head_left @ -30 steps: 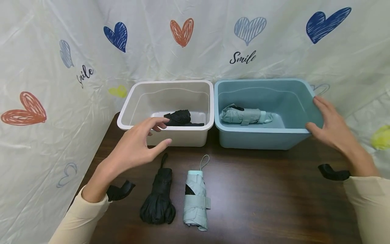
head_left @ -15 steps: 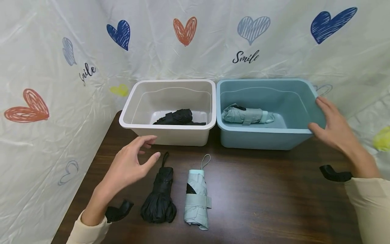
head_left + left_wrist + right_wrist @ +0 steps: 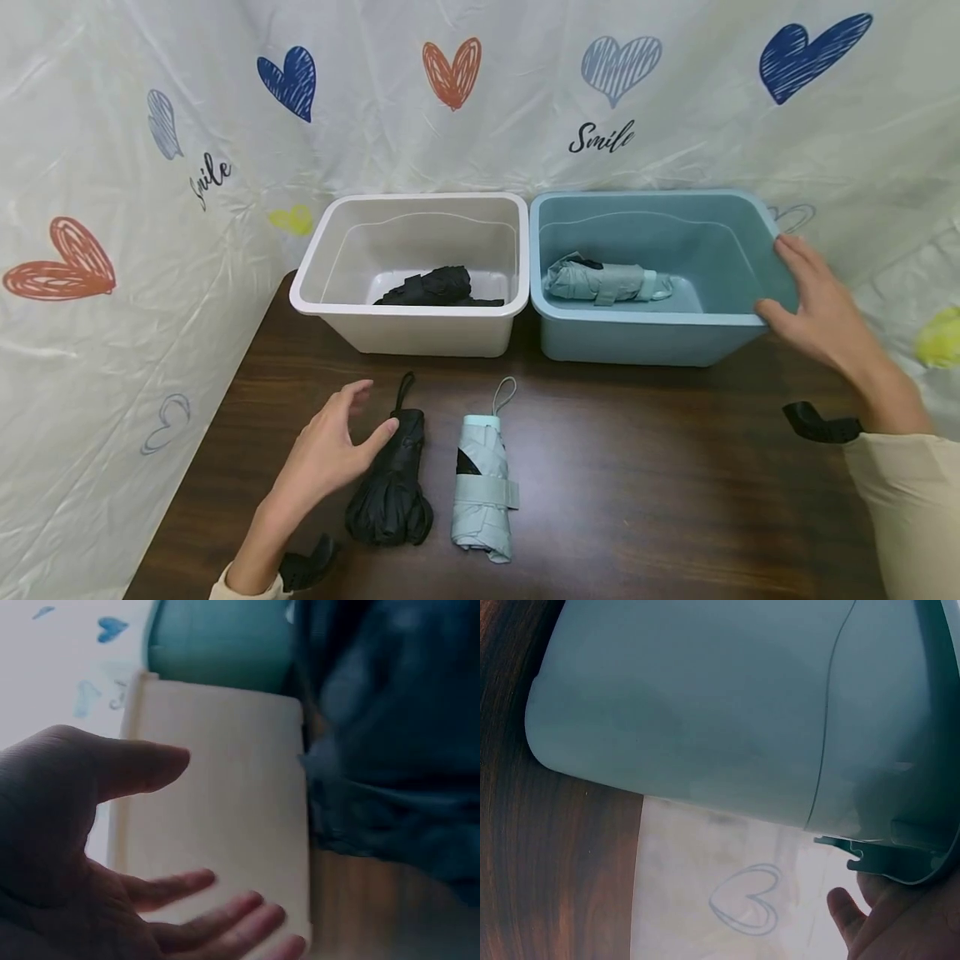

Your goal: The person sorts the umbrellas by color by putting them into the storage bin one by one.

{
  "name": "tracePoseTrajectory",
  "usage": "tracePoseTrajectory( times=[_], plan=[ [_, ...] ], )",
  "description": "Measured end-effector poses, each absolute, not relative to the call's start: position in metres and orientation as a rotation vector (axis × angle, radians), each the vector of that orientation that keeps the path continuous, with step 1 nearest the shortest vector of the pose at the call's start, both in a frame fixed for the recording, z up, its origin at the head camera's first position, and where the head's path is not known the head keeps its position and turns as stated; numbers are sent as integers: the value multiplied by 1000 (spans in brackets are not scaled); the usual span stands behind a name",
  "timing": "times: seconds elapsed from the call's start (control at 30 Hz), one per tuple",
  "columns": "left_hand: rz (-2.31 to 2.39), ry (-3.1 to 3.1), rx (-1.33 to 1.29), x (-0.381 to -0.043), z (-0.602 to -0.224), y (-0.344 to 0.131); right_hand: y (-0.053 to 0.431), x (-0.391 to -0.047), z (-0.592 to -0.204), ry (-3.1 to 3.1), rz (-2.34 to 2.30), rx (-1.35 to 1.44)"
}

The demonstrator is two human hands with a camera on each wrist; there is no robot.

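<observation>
- The left hand (image 3: 326,454) holds nothing: its fingers are parted from the thumb, at the left side of the black umbrella (image 3: 390,500) lying on the tabletop (image 3: 645,467).
- The left thumb tip overlaps the upper part of that umbrella in the head view (whether it touches the cloth, I cannot tell).
- The right hand (image 3: 825,325) grips the rim of the blue bin (image 3: 622,340) at its right end, thumb at the front corner.
- Just right of the black umbrella, and apart from it, the pale green umbrella (image 3: 482,517) lies roughly parallel, its strap (image 3: 483,490) wrapped round the middle.
- Both have their cord loops pointing away from the person, towards the bins.
- The white bin (image 3: 420,333) stands just left of the blue one at the back of the tabletop.
- Inside the white bin lies a second black umbrella (image 3: 435,286), partly hidden by the front rim.
- Inside the blue bin lies a second green umbrella (image 3: 592,282), on its side, towards the left end.
- Behind the bins hangs a white sheet (image 3: 360,150) printed with hearts and the word "Smile".
- The person wears cream sleeves (image 3: 900,508).
</observation>
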State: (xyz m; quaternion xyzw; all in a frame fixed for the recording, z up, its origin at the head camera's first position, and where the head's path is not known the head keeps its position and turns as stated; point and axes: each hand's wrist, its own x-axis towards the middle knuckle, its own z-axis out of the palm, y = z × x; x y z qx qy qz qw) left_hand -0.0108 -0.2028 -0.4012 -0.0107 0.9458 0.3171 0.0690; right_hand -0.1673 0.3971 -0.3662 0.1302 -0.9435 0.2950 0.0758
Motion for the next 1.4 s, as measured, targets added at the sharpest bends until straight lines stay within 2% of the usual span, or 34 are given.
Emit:
tracePoseTrajectory(
  times=[0.47, 1.4],
  plan=[
    [944, 2647, -247, 15, -435, -206, 395, -166, -365, -2821, 881, 410],
    [1001, 2640, -348, 17, -449, -190, 396, -167, -365, -2826, 885, 383]
  ],
)
